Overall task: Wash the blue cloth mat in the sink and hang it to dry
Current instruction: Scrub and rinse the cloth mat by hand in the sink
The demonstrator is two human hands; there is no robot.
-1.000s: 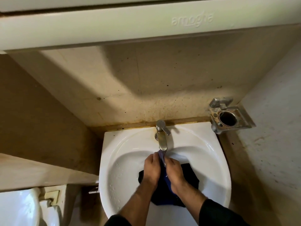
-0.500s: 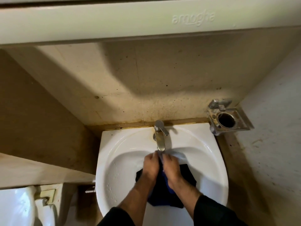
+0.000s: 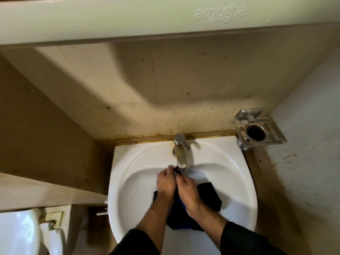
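White sink: both hands pinch blue mat under tap.

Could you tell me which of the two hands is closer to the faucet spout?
The left hand: its fingers reach up beside the faucet spout tip, pinching the blue cloth mat, while the right hand sits lower in the sink.

a chrome holder with a round dark opening was fixed to the wall at the right, just beside the back corner of the basin. a long pale shelf ran across the top, with raised lettering near its right end. the beige wall below it was stained and speckled. at lower left stood a white toilet tank, with a cream-coloured bracket beside it.
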